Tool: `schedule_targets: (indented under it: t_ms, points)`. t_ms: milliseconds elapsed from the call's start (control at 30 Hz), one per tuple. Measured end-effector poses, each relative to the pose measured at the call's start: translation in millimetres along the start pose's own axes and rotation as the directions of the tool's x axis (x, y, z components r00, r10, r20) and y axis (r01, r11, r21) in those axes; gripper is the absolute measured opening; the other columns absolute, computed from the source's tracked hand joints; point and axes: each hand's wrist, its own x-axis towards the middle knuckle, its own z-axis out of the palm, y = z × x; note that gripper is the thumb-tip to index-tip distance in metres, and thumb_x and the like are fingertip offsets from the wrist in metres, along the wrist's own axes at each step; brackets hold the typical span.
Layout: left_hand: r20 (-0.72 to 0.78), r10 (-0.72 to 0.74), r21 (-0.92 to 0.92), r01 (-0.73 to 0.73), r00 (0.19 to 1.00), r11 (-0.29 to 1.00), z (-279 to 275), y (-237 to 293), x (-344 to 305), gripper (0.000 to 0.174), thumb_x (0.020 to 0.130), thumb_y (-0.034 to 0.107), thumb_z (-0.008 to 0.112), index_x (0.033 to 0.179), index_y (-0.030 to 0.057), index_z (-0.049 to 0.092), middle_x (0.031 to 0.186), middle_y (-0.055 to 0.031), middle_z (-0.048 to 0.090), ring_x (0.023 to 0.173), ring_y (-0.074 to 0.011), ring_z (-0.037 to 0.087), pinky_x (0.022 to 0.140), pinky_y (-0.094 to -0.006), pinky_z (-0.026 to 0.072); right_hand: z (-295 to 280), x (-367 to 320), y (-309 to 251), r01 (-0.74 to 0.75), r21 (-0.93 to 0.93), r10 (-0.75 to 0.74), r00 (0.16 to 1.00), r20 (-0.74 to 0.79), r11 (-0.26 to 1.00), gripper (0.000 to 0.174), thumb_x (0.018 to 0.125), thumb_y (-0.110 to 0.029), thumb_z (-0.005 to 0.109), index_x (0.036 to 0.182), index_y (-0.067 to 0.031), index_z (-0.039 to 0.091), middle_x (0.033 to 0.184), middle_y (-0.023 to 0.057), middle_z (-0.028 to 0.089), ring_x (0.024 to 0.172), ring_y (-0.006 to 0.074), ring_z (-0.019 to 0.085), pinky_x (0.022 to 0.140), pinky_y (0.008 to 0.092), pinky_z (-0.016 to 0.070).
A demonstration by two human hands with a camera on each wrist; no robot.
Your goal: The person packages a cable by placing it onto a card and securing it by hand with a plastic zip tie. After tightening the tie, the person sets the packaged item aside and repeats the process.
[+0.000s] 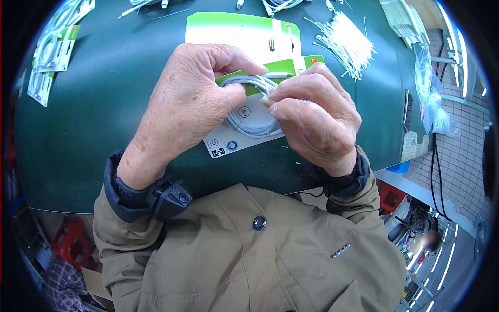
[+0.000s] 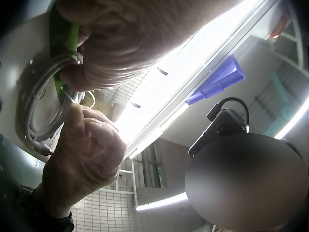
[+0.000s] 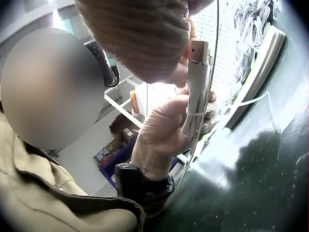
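A coiled white USB cable (image 1: pixel 252 131) lies against a green and white packaging card (image 1: pixel 214 146) in the head view. My left hand (image 1: pixel 189 93) grips the coil at its left side between thumb and fingers. At the coil's right side, my right hand (image 1: pixel 322 114) pinches a thin white cable tie (image 2: pixel 91 99), whose loop shows in the left wrist view. The right wrist view shows the cable's USB plug (image 3: pixel 198 51) standing up beside the left hand, with a white tie band (image 3: pixel 194 114) round the strands below it. My right fingertips partly hide the tie.
Another green-topped card (image 1: pixel 234 32) lies just beyond the hands. A pile of loose white cable ties (image 1: pixel 345 46) is at the far right, near stacked cards (image 1: pixel 403 21) and a clear plastic bag (image 1: pixel 429 99). Packaged cables (image 1: pixel 52 52) lie at the far left of the dark green table (image 1: pixel 93 135).
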Motion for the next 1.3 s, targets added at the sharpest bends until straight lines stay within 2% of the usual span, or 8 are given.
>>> schedule_targets:
  t_ms: [533, 700, 767, 867, 1067, 1133, 1200, 1300]
  points:
    - [-0.027, -0.022, 0.073, 0.024, 0.999, 0.997, 3, 4, 0, 0.034, 0.083, -0.01, 0.061, 0.111, -0.0032, 0.08, 0.104, -0.0089, 0.079, 0.09, -0.009, 0.07, 0.081, -0.0245, 0.0587, 4, 4, 4, -0.049, -0.014, 0.05, 0.994, 0.097, 0.999, 0.032, 0.068, 0.009, 0.083, 0.094, -0.0068, 0.073, 0.091, 0.0066, 0.072, 0.073, 0.0243, 0.067, 0.063, 0.0344, 0.0544]
    - [-0.071, 0.042, 0.007, -0.042, 0.997, 0.999, 0, 2, 2, 0.038, 0.082, -0.011, 0.06, 0.112, -0.0027, 0.081, 0.106, -0.0097, 0.08, 0.095, -0.0118, 0.071, 0.089, -0.0263, 0.0575, -27, 5, 16, -0.256, 0.149, 0.276, 0.951, -0.136, 0.955, 0.025, 0.084, 0.007, 0.082, 0.107, 0.001, 0.072, 0.1, 0.0115, 0.075, 0.082, 0.0127, 0.068, 0.07, 0.0269, 0.0557]
    - [-0.055, -0.025, -0.039, 0.022, 0.998, 0.999, -1, 10, 1, 0.038, 0.082, -0.012, 0.06, 0.112, -0.0026, 0.081, 0.108, -0.0103, 0.079, 0.098, -0.0134, 0.072, 0.093, -0.0275, 0.0569, -35, -1, 33, -0.388, 0.331, 0.488, 0.814, -0.314, 0.86, 0.02, 0.091, 0.002, 0.08, 0.11, -0.0019, 0.075, 0.102, 0.0067, 0.075, 0.079, 0.0102, 0.069, 0.073, 0.0244, 0.0581]
    - [-0.038, 0.023, -0.064, -0.025, 0.999, 0.998, -1, 16, -1, 0.04, 0.08, -0.014, 0.06, 0.111, -0.0029, 0.082, 0.108, -0.0117, 0.079, 0.101, -0.0157, 0.072, 0.095, -0.0282, 0.0564, -42, -10, 54, -0.613, 0.532, 0.779, 0.607, -0.155, 0.584, 0.016, 0.096, 0.0, 0.076, 0.112, 0.0006, 0.074, 0.105, 0.0062, 0.075, 0.087, 0.0101, 0.07, 0.077, 0.026, 0.0589]
    - [-0.005, 0.093, -0.081, -0.093, 0.996, 0.992, -2, 16, -3, 0.043, 0.077, -0.017, 0.059, 0.111, -0.0031, 0.081, 0.108, -0.0129, 0.078, 0.101, -0.0178, 0.073, 0.095, -0.0288, 0.0567, -9, -20, 51, -0.539, 0.709, 0.435, 0.829, 0.352, 0.454, 0.04, 0.094, -0.008, 0.08, 0.132, -0.0013, 0.07, 0.124, 0.0093, 0.074, 0.11, 0.0177, 0.072, 0.094, 0.0318, 0.0595]
    - [0.0, 0.079, -0.081, -0.079, 0.997, 0.994, -2, 18, -3, 0.043, 0.077, -0.017, 0.059, 0.111, -0.0031, 0.081, 0.109, -0.0128, 0.078, 0.102, -0.0175, 0.073, 0.095, -0.0288, 0.0567, 1, -40, 40, -0.545, 0.838, 0.509, 0.716, 0.478, -0.019, 0.056, 0.091, -0.011, 0.084, 0.142, -0.0028, 0.063, 0.132, 0.0101, 0.071, 0.115, 0.0187, 0.071, 0.097, 0.0318, 0.0592]
    - [-0.007, 0.081, -0.081, -0.081, 0.997, 0.993, -2, 19, -3, 0.041, 0.078, -0.015, 0.06, 0.11, -0.0027, 0.082, 0.108, -0.0122, 0.079, 0.1, -0.0167, 0.073, 0.094, -0.029, 0.0577, 4, -51, 39, -0.565, 0.81, 0.492, 0.666, 0.561, -0.16, 0.07, 0.093, -0.032, 0.076, 0.152, -0.0029, 0.053, 0.143, 0.0138, 0.064, 0.125, 0.0225, 0.066, 0.104, 0.035, 0.0565]
    - [-0.021, 0.099, -0.078, -0.101, 0.995, 0.992, 0, 17, -3, 0.037, 0.08, -0.012, 0.062, 0.109, -0.0018, 0.082, 0.106, -0.0109, 0.08, 0.097, -0.0153, 0.074, 0.092, -0.0293, 0.0595, 1, -60, 44, -0.664, 0.741, 0.448, 0.696, 0.562, 0.101, 0.091, 0.101, -0.068, 0.058, 0.162, -0.0016, 0.04, 0.156, 0.0197, 0.053, 0.139, 0.0282, 0.059, 0.114, 0.0406, 0.052]
